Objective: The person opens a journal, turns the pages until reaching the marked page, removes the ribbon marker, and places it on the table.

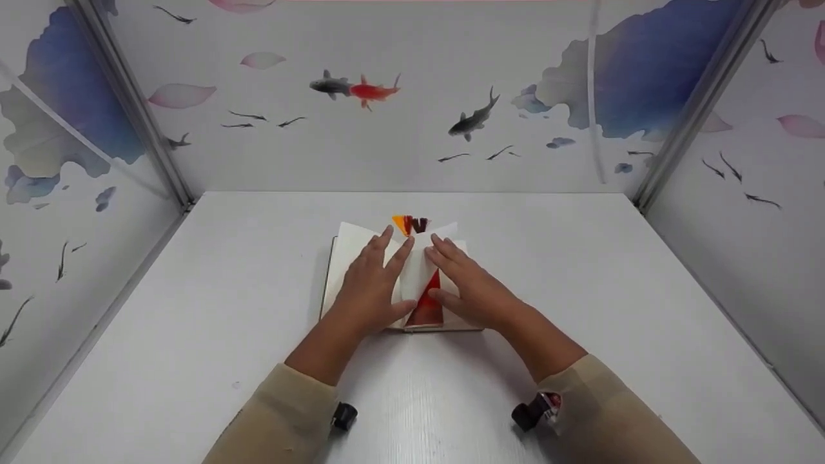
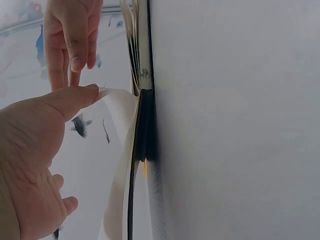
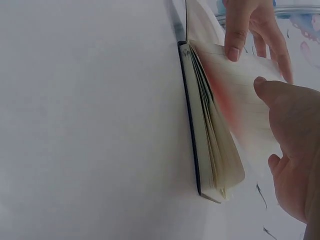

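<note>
An open notebook [image 1: 343, 248] with a dark cover and cream pages lies under both hands. One lined page [image 3: 252, 100] stands raised between them. My left hand [image 1: 370, 283] is spread over the left side, its thumb at the edge of the raised page. My right hand [image 1: 475, 290] hovers at the right side with loosely extended fingers, pinching nothing. A red-brown triangular area [image 1: 428, 308] shows beside the raised page near the lower edge. Past the top edge stick out an orange piece [image 1: 400, 223] and dark red-brown strips [image 1: 420, 225].
The notebook sits mid-table on a white tabletop [image 1: 225, 290]. Walls printed with fish and petals [image 1: 419, 142] enclose the back and both sides, with metal corner posts [image 1: 129, 96]. Small black devices [image 1: 345, 417] sit at both wrists.
</note>
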`<move>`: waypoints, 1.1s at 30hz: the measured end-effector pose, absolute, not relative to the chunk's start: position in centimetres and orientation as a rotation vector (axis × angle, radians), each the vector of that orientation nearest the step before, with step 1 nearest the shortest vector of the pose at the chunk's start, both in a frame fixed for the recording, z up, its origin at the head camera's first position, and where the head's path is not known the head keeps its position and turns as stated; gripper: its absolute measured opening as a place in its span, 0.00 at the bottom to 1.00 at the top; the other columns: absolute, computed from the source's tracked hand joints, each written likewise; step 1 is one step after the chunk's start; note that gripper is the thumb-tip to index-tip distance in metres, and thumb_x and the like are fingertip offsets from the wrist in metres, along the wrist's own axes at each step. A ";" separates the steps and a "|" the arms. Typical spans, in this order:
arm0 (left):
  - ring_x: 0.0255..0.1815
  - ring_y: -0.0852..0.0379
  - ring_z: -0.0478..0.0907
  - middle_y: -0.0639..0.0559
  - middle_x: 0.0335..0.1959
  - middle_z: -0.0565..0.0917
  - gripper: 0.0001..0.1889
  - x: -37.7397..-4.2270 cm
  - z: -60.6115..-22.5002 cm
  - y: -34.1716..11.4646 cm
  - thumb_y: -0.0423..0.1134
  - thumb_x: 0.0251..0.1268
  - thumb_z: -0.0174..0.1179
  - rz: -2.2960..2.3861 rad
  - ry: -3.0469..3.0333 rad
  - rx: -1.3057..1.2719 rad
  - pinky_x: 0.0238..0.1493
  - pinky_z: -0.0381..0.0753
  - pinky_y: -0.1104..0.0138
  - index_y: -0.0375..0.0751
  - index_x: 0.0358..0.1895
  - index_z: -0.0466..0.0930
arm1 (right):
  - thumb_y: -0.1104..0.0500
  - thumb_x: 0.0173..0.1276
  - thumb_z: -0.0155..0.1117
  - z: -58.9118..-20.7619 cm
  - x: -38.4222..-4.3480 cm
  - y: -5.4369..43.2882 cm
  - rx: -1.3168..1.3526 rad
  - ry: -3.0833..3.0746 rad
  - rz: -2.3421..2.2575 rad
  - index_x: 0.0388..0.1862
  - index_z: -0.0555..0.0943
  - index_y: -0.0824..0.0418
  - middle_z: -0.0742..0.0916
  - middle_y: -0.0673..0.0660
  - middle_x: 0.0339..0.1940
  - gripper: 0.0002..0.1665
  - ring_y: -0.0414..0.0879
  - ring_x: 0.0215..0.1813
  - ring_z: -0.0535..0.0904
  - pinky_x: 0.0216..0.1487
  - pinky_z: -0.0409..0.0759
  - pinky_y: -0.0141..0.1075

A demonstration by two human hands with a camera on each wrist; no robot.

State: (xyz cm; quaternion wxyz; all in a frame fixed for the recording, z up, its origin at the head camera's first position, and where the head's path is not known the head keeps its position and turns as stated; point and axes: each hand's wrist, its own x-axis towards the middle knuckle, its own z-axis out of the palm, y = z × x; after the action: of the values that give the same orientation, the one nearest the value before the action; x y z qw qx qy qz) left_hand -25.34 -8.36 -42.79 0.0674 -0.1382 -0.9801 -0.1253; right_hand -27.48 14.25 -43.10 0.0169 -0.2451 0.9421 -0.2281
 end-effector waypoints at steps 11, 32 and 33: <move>0.92 0.43 0.46 0.50 0.92 0.39 0.62 -25.3 -42.3 -8.1 0.60 0.62 0.76 -0.327 -2.924 -0.415 0.87 0.59 0.44 0.65 0.90 0.38 | 0.44 0.77 0.70 -43.0 -27.3 14.4 -0.783 2.943 -0.714 0.90 0.49 0.32 0.49 0.36 0.92 0.53 0.45 0.94 0.43 0.84 0.66 0.57; 0.92 0.42 0.42 0.50 0.92 0.41 0.59 -25.2 -42.3 -9.6 0.59 0.59 0.77 -0.241 -2.899 -0.367 0.87 0.57 0.41 0.66 0.89 0.47 | 0.38 0.72 0.72 -45.3 -27.6 16.5 -0.624 2.914 -0.357 0.91 0.51 0.43 0.49 0.46 0.93 0.58 0.54 0.94 0.43 0.85 0.63 0.62; 0.92 0.42 0.41 0.50 0.92 0.41 0.59 -25.2 -42.3 -9.7 0.59 0.59 0.77 -0.243 -2.901 -0.364 0.87 0.57 0.41 0.66 0.89 0.48 | 0.37 0.72 0.71 -45.4 -27.7 16.5 -0.616 2.904 -0.337 0.91 0.51 0.43 0.49 0.47 0.93 0.58 0.54 0.94 0.43 0.85 0.61 0.62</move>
State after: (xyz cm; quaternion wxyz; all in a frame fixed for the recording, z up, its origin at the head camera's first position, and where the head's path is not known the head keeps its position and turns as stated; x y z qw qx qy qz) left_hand -25.20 -9.70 -42.30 0.1036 -0.1235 -0.9835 -0.0823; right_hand -27.65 16.48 -45.38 0.0766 -0.2057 0.9691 -0.1124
